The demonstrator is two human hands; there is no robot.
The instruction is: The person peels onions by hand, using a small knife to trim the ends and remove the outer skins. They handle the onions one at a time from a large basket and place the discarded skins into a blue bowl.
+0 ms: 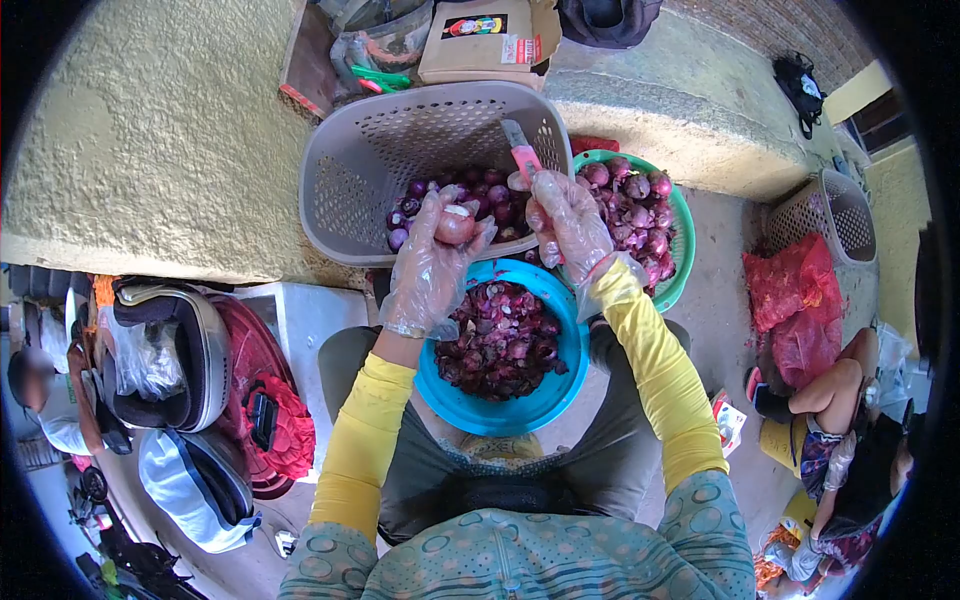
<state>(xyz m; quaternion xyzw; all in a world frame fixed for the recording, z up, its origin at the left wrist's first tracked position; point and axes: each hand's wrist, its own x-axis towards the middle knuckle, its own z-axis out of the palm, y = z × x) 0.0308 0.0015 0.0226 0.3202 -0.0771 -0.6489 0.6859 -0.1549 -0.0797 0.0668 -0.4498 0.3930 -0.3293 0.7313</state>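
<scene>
My left hand point(437, 245), in a clear plastic glove, holds a red onion point(455, 225) over the front edge of a grey perforated basket point(340, 170). Gloved the same way, my right hand point(568, 215) grips a pink-handled cutter point(524, 157), its blade pointing up and away. Purple onions point(490, 195) lie inside the basket. Below my hands, a blue basin point(572, 365) holds onion skins and peelings point(500, 345). Right of my right hand, a green basket point(686, 235) is full of red onions point(640, 210).
A cardboard box point(480, 45) and green-handled scissors point(380, 78) lie behind the grey basket. Red mesh sacks point(795, 285) and another basket point(850, 215) stand at right, near a seated person point(850, 440). Another person point(60, 400) is far left, beyond bags point(185, 350).
</scene>
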